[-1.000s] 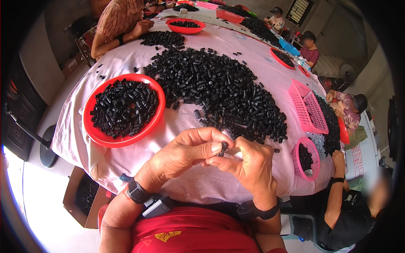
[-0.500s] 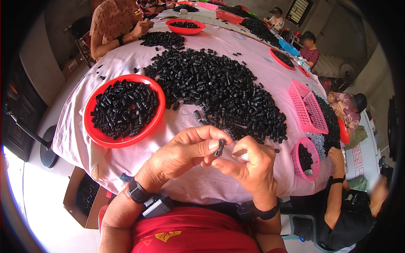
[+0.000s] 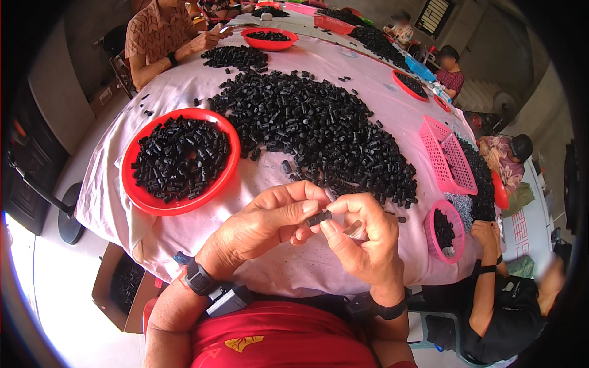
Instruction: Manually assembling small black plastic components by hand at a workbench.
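Note:
My left hand (image 3: 267, 222) pinches a small black cylindrical plastic piece (image 3: 317, 218) between thumb and fingers, above the near part of the pink cloth. At the piece's right end, the thumb and forefinger of my right hand (image 3: 367, 242) close on it too. Something pale and glinting shows in the curled fingers of my right hand; its kind cannot be made out. Just beyond both hands spreads a big heap of similar black pieces (image 3: 307, 122). To the left of it sits a red bowl (image 3: 130, 184) filled with the same pieces.
A pink basket (image 3: 427, 230) and a rectangular pink basket (image 3: 435, 150) stand on the right. Another red bowl (image 3: 294, 38) lies farther off. Co-workers sit around the cloth-covered table (image 3: 270, 270). On the floor at left is a cardboard box (image 3: 110, 257) holding black pieces.
The black piece has tilted from near upright to nearly level. My right thumb and forefinger have come in against its end. The co-worker's hands at far left have shifted slightly.

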The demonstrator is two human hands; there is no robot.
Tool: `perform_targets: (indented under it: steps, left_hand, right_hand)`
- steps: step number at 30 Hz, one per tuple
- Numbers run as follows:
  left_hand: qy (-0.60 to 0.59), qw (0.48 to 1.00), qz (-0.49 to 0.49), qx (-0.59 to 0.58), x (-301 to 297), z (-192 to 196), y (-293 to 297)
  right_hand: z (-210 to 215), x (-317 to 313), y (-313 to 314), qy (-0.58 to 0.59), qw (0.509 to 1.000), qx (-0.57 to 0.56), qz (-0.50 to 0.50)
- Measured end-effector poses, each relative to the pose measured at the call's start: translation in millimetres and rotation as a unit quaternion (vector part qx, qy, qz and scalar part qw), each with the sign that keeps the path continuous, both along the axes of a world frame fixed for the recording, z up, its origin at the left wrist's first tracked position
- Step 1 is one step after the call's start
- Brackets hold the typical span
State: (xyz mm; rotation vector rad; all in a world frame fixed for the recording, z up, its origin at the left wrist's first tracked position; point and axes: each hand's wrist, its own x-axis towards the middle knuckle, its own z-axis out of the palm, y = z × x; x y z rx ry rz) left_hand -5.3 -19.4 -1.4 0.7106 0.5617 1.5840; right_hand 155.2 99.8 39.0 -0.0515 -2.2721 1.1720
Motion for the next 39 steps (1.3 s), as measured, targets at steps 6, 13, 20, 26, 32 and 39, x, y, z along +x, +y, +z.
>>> perform_targets:
  steps: [6,13,20,26,32,39]
  left_hand:
    - [-0.009,0.999,0.038,0.01,2.8,2.9,-0.7]
    - [0.075,0.995,0.06,0.003,2.7,4.8,-1.3]
    - [0.075,0.996,0.05,0.012,2.2,2.3,-0.1]
    - [0.103,0.993,0.041,0.026,3.1,-0.1,0.7]
    - [0.111,0.993,0.037,0.021,3.0,-1.4,1.2]
    - [0.124,0.991,0.038,0.016,2.9,0.3,0.2]
  right_hand:
    - [-2.1,-2.8,-1.1,0.023,0.997,0.028,-0.063]
    - [-4.7,-8.2,-8.7,0.052,0.996,0.045,-0.051]
    - [-1.6,-6.1,-4.2,0.024,0.981,0.159,-0.111]
    - [-5.1,-8.0,-1.7,0.001,0.975,0.179,-0.129]
    - [-8.4,-8.4,0.9,-0.009,0.969,0.205,-0.135]
    - [-8.8,-8.4,1.4,-0.015,0.965,0.223,-0.138]
